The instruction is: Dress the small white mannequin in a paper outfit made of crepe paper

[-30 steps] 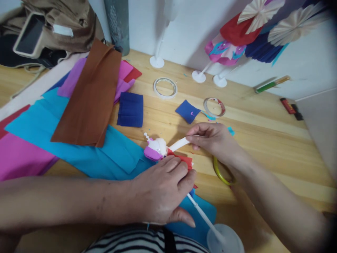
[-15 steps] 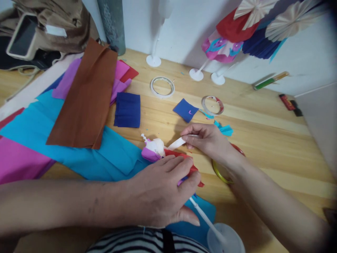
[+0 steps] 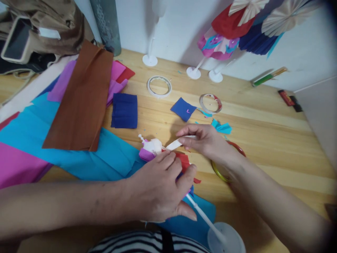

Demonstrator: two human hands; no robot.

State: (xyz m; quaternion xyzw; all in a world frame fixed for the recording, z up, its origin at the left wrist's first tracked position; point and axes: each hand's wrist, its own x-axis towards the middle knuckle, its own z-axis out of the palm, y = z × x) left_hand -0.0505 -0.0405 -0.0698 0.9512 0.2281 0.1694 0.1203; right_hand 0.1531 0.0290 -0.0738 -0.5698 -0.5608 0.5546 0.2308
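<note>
Closer to the foot of the white strip, the fingertips of the left hand are now set than a second ago. From the left, a soft, rumpled brown bag, a wide turquoise sheet, a creased rust-brown sheet laid across it, a flat, folded navy square, a tape ring and, by the wall, a finely pleated cream fan are seen. By the picture's edge the bag is cut off; what is covered by the left palm cannot be made out; a glossy yellow ring is partly hidden by the right forearm.

Over the near part of the tabletop, the wrapped bundle is shown knobbly-tipped, white, cream and purple at its left end, with a red piece emerging beyond the left fingers. These are bent over it, thumb spread; whether it is gripped cannot be told. By the right hand, the strip is pinched between closed thumb and fingers. Below, a slim white rod is joined to a round base.
</note>
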